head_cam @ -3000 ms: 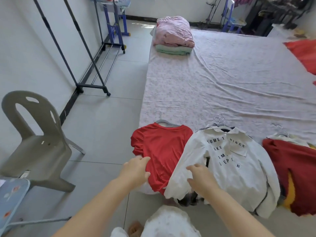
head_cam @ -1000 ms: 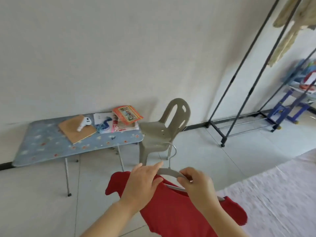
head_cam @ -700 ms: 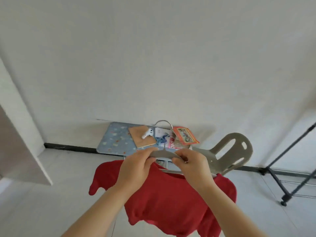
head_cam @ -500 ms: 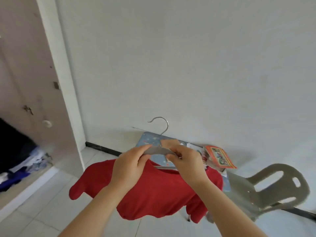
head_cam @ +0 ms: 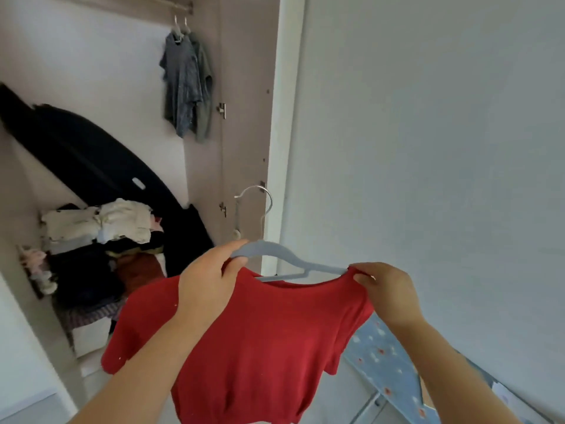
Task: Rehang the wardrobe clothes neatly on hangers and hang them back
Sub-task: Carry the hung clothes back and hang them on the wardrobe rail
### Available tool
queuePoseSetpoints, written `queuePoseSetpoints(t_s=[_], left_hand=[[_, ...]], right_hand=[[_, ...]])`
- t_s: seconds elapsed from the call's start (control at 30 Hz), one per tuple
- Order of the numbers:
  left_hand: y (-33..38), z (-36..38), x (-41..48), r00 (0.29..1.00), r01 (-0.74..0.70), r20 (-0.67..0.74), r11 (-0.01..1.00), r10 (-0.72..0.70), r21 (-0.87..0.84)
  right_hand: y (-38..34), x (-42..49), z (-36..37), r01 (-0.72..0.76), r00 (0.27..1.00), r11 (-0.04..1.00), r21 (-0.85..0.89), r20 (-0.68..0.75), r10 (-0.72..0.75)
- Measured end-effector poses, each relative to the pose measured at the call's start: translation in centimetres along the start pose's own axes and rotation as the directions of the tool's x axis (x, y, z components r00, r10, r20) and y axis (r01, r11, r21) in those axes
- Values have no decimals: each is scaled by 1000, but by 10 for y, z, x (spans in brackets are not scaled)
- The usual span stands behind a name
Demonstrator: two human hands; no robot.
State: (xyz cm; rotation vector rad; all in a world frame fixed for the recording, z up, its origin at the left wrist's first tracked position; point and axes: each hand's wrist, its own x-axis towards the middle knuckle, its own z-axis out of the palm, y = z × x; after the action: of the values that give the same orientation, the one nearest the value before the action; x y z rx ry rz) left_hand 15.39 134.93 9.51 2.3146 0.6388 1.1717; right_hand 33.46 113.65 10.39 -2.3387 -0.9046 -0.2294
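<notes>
Red knit cloth fills the lower middle of the view: the red top (head_cam: 269, 338) hangs in the air on a grey hanger (head_cam: 275, 255), held up in front of the open wardrobe (head_cam: 241, 117).

Half a second ago both hands sat close together at the hanger's neck and the view faced a bare wall. Now the view has swung onto the wardrobe, and the hands have moved apart. The left hand (head_cam: 208, 283) curls its grip round the hanger's left arm, bunching the neckline under the thumb. The right hand (head_cam: 388, 289) has gone out to the far end, where its grip pinches the top's shoulder seam over the hanger's tip. I judge this a last straightening of the shoulders, with hanging next. The rail (head_cam: 171, 4) is high at the wardrobe's top, well above the hook (head_cam: 260, 203).

The top looks soft and matte, with short sleeves and a gathered waistband. It drapes evenly, with only slight folds near the right sleeve. The hanger is slim with a dull, velvety-looking coat and a bright wire hook, which stands upright.

Two limp grey garments (head_cam: 186, 84) hang from the rail's right end. Below, a dark curved bag (head_cam: 85, 160) leans across the wardrobe above a loose pile of folded clothes (head_cam: 101, 231). A blue patterned worktop (head_cam: 388, 359) shows at lower right.
</notes>
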Motion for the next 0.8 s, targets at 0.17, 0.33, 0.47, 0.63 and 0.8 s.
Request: queuePoseSetpoints(t_s=[0.17,0.33,0.47,0.63,0.8], left_hand=[[-21,-16,16,990,126,-72,990,-122,62],[-51,-27,36,971,225,-95,972,-218,68],[-74,-29,60,974,216,-94,973,-208,83],[-117,-44,101,981,190,-68,968,-181,162],[-168,-70,148,988,154,-58,953,-143,263]], right_hand=[[-26,43,24,156,984,983,92,67,-163],[-55,76,52,210,969,961,179,95,-229],[-94,102,74,295,950,935,198,41,-309],[-135,144,98,307,949,922,236,1,-316],[-162,202,109,235,968,933,272,-153,-199]])
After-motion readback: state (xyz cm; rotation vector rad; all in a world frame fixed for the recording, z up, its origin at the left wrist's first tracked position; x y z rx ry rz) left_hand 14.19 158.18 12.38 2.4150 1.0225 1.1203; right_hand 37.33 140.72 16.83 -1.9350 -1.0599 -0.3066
